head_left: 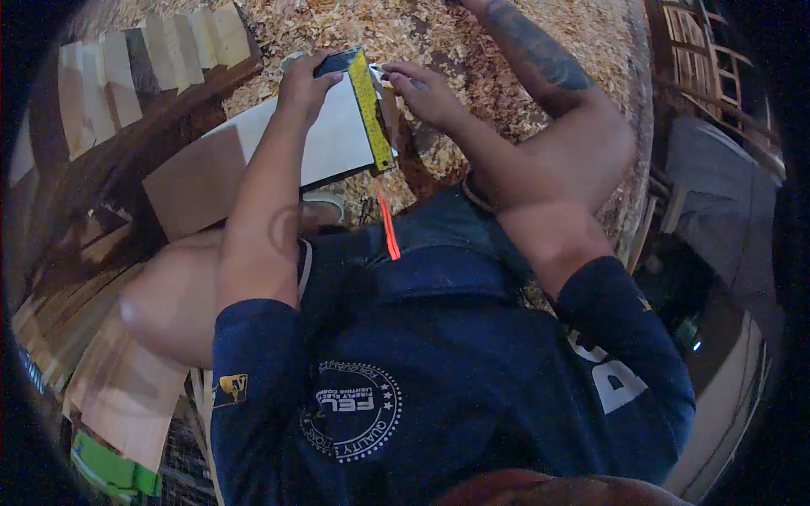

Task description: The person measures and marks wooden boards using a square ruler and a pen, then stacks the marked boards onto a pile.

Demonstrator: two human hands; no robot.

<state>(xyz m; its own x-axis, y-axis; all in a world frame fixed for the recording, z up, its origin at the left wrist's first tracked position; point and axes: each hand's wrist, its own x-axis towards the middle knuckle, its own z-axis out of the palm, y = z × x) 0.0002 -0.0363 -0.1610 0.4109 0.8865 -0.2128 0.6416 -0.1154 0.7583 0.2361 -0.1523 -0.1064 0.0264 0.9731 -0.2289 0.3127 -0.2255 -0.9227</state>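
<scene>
A board with a pale top face lies tilted across the space before my lap. Along its right end runs the yellow blade of a try square, whose dark stock sits at the board's far edge. My left hand is closed over that stock and the board's far corner, thumb resting on top. Close to the blade's far end, on its right side, my right hand pinches something small and pale; its kind is too small to make out.
Wood shavings cover the ground ahead. At the left, several wooden blocks stand in a row on a dark beam. A wide plank and a green object lie at lower left. Grey cloth hangs at right.
</scene>
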